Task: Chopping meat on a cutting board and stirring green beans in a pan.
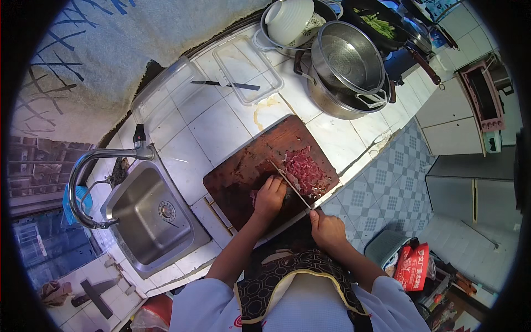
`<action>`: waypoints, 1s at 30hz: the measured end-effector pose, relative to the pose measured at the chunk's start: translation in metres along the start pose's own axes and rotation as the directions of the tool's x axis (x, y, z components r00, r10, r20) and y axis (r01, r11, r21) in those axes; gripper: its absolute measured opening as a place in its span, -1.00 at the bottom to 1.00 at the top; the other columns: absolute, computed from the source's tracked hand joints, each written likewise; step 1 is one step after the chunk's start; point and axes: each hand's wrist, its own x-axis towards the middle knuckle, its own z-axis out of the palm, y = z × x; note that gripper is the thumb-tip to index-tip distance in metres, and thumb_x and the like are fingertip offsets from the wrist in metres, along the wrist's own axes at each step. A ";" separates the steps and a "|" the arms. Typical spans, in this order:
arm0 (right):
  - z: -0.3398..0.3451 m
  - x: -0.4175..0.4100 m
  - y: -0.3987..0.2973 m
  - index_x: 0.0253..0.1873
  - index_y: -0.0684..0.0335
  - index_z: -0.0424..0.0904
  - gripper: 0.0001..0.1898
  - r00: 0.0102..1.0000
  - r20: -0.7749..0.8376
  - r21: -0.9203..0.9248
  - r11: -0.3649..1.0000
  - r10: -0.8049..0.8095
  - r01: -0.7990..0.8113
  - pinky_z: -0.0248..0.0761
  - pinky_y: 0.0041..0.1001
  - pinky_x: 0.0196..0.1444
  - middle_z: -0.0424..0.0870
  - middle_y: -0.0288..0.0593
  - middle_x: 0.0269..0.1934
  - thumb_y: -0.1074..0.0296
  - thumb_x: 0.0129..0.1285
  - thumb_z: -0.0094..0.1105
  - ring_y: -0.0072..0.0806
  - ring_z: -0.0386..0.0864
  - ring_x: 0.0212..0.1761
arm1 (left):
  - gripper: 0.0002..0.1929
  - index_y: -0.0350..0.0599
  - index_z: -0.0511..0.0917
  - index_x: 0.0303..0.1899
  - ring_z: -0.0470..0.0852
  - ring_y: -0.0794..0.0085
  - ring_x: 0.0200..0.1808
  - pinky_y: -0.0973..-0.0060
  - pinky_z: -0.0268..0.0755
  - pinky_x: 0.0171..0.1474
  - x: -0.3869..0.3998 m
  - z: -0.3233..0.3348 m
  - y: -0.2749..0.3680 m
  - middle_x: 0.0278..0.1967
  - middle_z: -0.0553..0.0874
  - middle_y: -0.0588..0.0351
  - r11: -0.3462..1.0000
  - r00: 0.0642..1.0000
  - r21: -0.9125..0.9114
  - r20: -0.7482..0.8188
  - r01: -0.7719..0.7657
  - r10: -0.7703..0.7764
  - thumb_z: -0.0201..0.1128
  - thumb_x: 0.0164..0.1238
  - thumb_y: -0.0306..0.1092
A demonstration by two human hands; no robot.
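Observation:
A dark reddish-brown wooden cutting board [249,162] lies on the white tiled counter. My right hand [327,229] grips the handle of a kitchen knife [292,185] at the board's near right edge; the blade, seen along its spine, points up and left over the board. Just left of the blade, my left hand [270,197] rests with bent fingers on a piece of raw meat [253,195], mostly hidden under the hand. A pile of thinly cut raw red meat [305,170] lies to the right of the blade.
A steel sink [153,220] with a curved faucet [95,153] is at the left. Beyond the board lie clear plastic lids [249,68] and black chopsticks [244,86]. Stacked steel pots [348,62] and a frying pan with green vegetables [377,25] stand at the upper right.

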 end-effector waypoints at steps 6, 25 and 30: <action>0.005 0.005 0.005 -0.29 0.29 0.51 -0.54 0.999 -0.029 0.077 0.996 0.042 -0.039 0.38 0.02 -0.35 0.58 0.18 -0.53 0.05 0.43 -0.31 0.14 0.55 -0.46 | -0.75 -0.29 0.55 -0.19 0.55 0.14 -0.06 0.37 0.47 -0.01 0.006 -0.004 0.008 -0.15 0.58 -0.05 0.991 0.990 -0.096 -0.092 0.093 -0.102 0.18 0.04 -0.46; -0.008 0.015 0.000 -0.30 0.31 0.51 -0.57 0.994 0.106 -0.090 0.995 -0.022 0.031 0.45 -0.06 -0.39 0.60 0.14 -0.55 0.05 0.40 -0.22 0.06 0.59 -0.50 | -0.76 -0.26 0.55 -0.25 0.54 0.14 -0.04 0.40 0.49 -0.06 0.001 -0.004 0.004 -0.14 0.56 -0.05 0.995 0.998 -0.079 -0.005 0.067 -0.068 0.11 -0.01 -0.46; 0.007 0.069 -0.039 -0.45 0.31 0.53 -0.53 0.980 -0.067 -0.032 0.982 -0.187 0.185 0.48 -0.08 -0.35 0.60 0.12 -0.57 0.05 0.37 -0.16 0.05 0.60 -0.49 | -0.77 -0.27 0.54 -0.26 0.53 0.13 -0.09 0.38 0.50 -0.11 0.001 0.000 0.005 -0.20 0.54 -0.05 0.992 0.995 -0.091 -0.030 0.091 -0.094 0.11 -0.02 -0.45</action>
